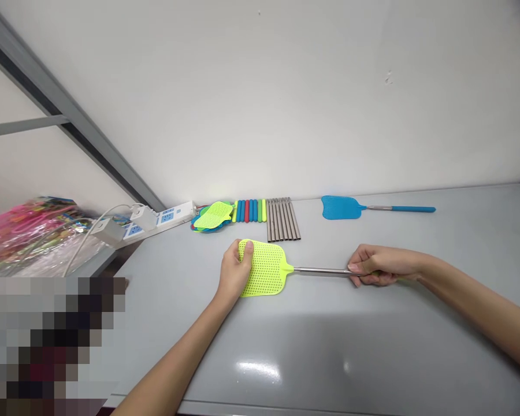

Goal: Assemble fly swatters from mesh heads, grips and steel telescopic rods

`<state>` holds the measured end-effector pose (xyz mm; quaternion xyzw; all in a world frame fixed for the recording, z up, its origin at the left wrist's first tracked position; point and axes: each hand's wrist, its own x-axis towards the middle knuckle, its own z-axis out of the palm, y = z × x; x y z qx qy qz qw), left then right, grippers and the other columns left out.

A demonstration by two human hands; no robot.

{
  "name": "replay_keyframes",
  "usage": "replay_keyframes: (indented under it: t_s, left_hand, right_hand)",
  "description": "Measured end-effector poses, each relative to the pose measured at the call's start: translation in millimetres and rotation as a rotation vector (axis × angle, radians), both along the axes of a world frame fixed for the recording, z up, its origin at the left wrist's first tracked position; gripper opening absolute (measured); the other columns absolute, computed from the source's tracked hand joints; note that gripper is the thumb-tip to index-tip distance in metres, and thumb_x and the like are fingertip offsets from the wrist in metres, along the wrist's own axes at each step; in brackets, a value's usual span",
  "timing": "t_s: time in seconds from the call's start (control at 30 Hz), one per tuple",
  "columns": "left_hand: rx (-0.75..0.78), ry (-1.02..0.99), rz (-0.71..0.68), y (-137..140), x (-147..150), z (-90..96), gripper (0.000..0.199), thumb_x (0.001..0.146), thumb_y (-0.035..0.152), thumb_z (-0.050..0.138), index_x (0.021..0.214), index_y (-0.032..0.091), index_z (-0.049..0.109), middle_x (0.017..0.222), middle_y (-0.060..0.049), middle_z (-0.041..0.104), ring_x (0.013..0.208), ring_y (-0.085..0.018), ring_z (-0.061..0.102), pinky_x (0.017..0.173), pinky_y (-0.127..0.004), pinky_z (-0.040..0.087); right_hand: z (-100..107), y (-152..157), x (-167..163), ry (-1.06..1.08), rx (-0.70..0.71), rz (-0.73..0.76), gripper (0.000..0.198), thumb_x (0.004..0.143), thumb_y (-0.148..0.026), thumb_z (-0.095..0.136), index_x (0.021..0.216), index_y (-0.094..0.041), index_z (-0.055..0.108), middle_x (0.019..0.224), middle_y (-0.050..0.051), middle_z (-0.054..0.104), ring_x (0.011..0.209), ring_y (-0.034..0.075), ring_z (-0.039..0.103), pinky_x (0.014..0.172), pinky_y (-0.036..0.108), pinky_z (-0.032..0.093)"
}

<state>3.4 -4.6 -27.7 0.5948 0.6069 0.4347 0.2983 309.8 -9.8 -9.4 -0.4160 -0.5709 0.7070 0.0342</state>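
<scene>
Between my two hands a yellow-green fly swatter (pixel 266 268) is held level above the grey table. My left hand (pixel 236 268) grips the left edge of its perforated head, thumb on top. My right hand (pixel 375 266) is wrapped round the metal rod on the right; the end of the handle is mostly hidden in my fist. Farther back lies a blue fly swatter (pixel 342 208) with a metal rod and blue grip. Several metal rods (pixel 283 221) lie side by side behind my left hand. Left of them are several coloured grips (pixel 250 211) in a row.
A stack of swatter heads (pixel 214 215) lies at the back left, beside a white power strip (pixel 175 214) with plugs and cables. Plastic-wrapped pink items (pixel 30 231) sit off the table's left side. The grey table (pixel 329 358) meets a white wall behind.
</scene>
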Motion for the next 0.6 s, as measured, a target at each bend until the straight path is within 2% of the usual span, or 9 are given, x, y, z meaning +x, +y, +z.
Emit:
replay_keyframes:
  t_s: [0.3, 0.6]
  left_hand:
    - [-0.010, -0.036, -0.006, 3, 1, 7.8, 0.031, 0.073, 0.048, 0.046, 0.065, 0.018, 0.048, 0.057, 0.001, 0.049, 0.055, -0.014, 0.047, 0.049, -0.023, 0.036]
    - [0.002, 0.062, 0.021, 4, -2, 12.6, 0.032, 0.073, 0.048, 0.045, 0.064, 0.017, 0.050, 0.055, 0.001, 0.052, 0.054, -0.014, 0.049, 0.048, -0.023, 0.036]
  right_hand:
    - [2, 1, 2, 0.011, -0.023, 0.007, 0.029, 0.078, -0.038, 0.049, 0.072, -0.011, 0.059, 0.047, -0.006, 0.035, 0.034, 0.002, 0.019, 0.033, 0.019, 0.009]
    - [8, -3, -1, 0.003, 0.035, 0.054, 0.033, 0.079, -0.044, 0.046, 0.079, -0.013, 0.057, 0.051, -0.005, 0.041, 0.035, 0.002, 0.029, 0.034, 0.019, 0.019]
